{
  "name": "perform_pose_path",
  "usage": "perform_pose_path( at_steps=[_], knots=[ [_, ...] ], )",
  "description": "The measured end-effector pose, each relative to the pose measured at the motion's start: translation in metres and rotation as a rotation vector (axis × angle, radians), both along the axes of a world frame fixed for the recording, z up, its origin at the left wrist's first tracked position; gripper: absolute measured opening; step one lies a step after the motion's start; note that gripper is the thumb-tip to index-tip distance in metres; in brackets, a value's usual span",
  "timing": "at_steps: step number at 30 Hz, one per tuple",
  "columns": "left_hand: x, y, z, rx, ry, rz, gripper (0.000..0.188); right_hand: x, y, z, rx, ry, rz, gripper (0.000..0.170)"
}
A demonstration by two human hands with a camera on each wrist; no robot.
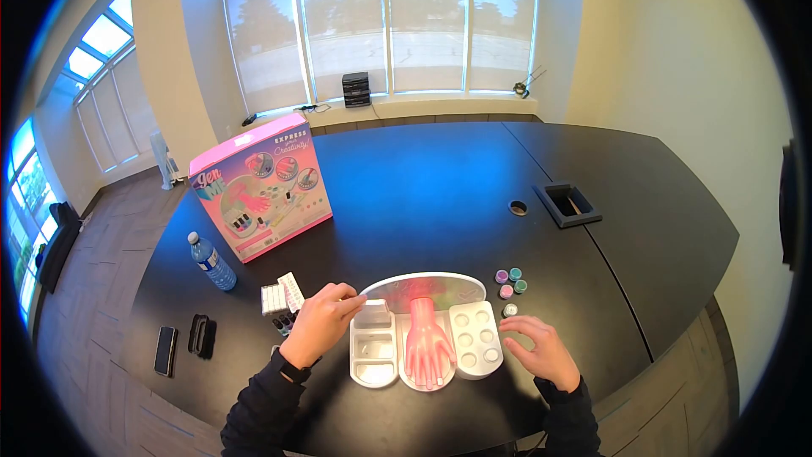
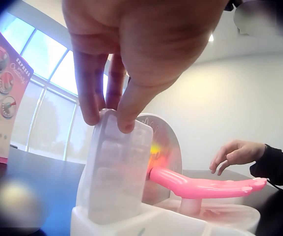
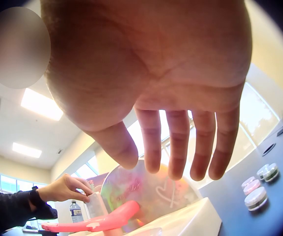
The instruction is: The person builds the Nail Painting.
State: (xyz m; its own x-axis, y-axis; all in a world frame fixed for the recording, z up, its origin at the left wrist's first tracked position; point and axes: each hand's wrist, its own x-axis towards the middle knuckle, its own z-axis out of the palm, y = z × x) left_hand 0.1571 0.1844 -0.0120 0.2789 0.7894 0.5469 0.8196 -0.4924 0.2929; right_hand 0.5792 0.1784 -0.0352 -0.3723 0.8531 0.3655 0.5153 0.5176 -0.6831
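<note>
My left hand (image 1: 315, 322) pinches the top edge of a translucent plastic compartment case (image 2: 119, 167) between thumb and fingers. The case stands upright at the back of the left white tray (image 1: 353, 364) of a toy nail station. In the middle of the station a pink model hand (image 1: 427, 345) lies palm down, fingers toward me. Behind it rises a rounded iridescent backboard (image 1: 461, 289). To the right sits a white palette (image 1: 478, 319) with round wells, one holding a small jar. My right hand (image 1: 543, 352) hovers beside this palette, fingers loosely extended and holding nothing.
Several small glitter pots (image 1: 505, 291) stand behind the palette. Left of the station are nail polish bottles (image 1: 283, 323), a white nail sheet (image 1: 291, 291), a water bottle (image 1: 211, 262), a pink toy box (image 1: 264, 190), a phone (image 1: 166, 350) and a black case (image 1: 201, 336).
</note>
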Motion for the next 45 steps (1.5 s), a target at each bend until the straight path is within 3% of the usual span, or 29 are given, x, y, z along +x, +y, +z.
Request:
perform_pose_path(
  at_steps=[22, 45],
  knots=[
    [0.004, 0.009, -0.019, 0.132, 0.115, 0.047, 0.01, 0.002, -0.002, -0.001, -0.011, -0.005, -0.008, 0.025],
    [0.007, 0.007, -0.017, 0.106, 0.029, 0.083, 0.015, 0.002, -0.005, 0.001, -0.005, -0.004, -0.003, 0.025]
  ],
)
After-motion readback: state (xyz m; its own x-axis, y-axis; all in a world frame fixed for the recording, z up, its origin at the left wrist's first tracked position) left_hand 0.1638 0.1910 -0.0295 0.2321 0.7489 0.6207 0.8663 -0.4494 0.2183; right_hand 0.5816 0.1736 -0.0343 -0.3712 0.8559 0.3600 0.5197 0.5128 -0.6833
